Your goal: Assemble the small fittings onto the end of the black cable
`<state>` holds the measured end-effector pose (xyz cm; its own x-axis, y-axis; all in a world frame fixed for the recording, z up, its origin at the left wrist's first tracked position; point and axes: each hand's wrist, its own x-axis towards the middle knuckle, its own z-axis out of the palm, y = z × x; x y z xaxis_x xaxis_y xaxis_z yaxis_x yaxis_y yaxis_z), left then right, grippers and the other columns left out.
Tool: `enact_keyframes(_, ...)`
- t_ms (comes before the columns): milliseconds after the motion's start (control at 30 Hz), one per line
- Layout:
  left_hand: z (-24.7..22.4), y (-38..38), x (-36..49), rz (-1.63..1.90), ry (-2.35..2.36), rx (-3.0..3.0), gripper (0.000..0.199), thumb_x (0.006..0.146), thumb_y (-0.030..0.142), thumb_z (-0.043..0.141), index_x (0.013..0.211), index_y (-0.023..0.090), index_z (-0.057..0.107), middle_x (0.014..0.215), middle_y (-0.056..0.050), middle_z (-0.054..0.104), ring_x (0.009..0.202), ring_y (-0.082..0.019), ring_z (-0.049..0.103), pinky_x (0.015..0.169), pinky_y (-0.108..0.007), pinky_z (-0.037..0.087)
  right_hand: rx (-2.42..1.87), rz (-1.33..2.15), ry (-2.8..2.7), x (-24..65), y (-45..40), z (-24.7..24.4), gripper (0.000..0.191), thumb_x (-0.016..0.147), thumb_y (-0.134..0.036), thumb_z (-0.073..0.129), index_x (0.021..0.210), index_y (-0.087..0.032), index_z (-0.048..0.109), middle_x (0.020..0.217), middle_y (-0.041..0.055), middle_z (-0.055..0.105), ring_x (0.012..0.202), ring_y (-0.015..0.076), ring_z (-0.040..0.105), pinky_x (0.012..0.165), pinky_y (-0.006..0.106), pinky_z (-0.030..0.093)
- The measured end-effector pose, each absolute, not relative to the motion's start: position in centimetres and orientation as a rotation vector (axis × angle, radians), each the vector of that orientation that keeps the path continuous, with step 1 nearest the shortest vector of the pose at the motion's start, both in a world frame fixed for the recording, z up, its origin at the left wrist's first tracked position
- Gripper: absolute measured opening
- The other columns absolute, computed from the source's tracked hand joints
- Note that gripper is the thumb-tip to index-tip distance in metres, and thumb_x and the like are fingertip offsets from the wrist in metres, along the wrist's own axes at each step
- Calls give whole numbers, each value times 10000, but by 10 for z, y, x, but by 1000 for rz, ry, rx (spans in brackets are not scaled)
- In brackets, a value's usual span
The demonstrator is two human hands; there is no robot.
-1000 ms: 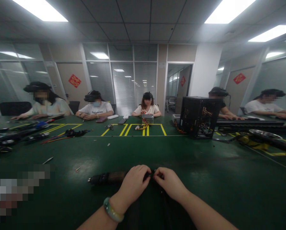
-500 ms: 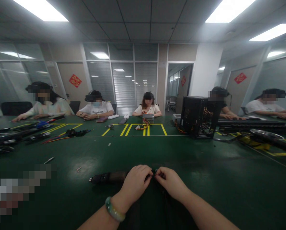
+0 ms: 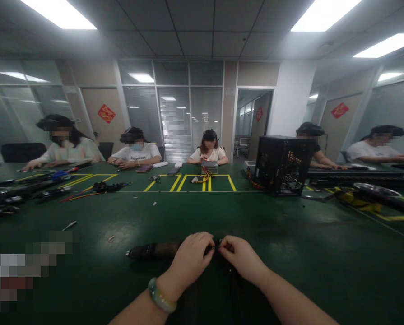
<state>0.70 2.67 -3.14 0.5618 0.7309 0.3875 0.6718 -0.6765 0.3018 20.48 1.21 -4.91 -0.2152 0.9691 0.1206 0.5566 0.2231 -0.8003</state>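
On the green table (image 3: 147, 216) lies a dark cylindrical tool (image 3: 154, 251) with a metal tip at its left end; its right end goes out of sight behind my left hand (image 3: 195, 255). The fingers of my left hand are curled together around something dark and too small to name. Just to the right, my right hand (image 3: 240, 255) has thumb and forefinger pinched on a small dark item that I cannot make out. The fingertips of both hands are close together, with a narrow gap between them.
A black computer case (image 3: 279, 164) stands at the back right. A metal box with wires (image 3: 209, 168) is at the back middle. Black parts and cables (image 3: 19, 192) lie at the left. A thin light rod (image 3: 69, 225) lies nearer. Several people sit around the table.
Both hands stay almost in place, with only a slight shift at the fingertips. At the far right, a person's hands have moved a little.
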Motion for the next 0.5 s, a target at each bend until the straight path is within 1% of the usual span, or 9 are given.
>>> enact_keyframes(167, -33, 28, 10, 743, 1204, 2696, 119, 847, 123, 540, 907, 215, 584, 1020, -21, 630, 969, -198, 568, 885, -352, 425, -1397, 806, -1855, 203, 12, -50, 80, 856, -229, 577, 832, -196, 646, 802, -10, 671, 729, 150, 616, 622, 213, 415)
enact_keyframes(267, -33, 27, 10, 746, 1209, 2705, 143, 842, 111, 527, 925, 215, 582, 1036, -27, 628, 977, -201, 565, 893, -355, 420, -1403, 805, -1845, 202, 12, -50, 82, 854, -223, 572, 827, -191, 643, 805, -3, 675, 726, 150, 613, 622, 213, 413)
enact_keyframes(400, -33, 26, 8, 767, 1219, 2671, 198, 812, 150, 579, 994, 226, 567, 1067, -22, 619, 997, -208, 560, 904, -357, 417, -1416, 833, -1835, 202, 12, -50, 92, 863, -237, 565, 833, -186, 635, 814, 4, 677, 733, 156, 621, 624, 214, 426)
enact_keyframes(500, -33, 25, 7, 785, 1220, 2649, 167, 819, 172, 585, 974, 230, 566, 1065, -16, 617, 997, -206, 559, 902, -353, 415, -1411, 859, -1827, 203, 12, -50, 93, 867, -244, 563, 850, -192, 638, 817, 1, 675, 739, 159, 626, 621, 213, 437)
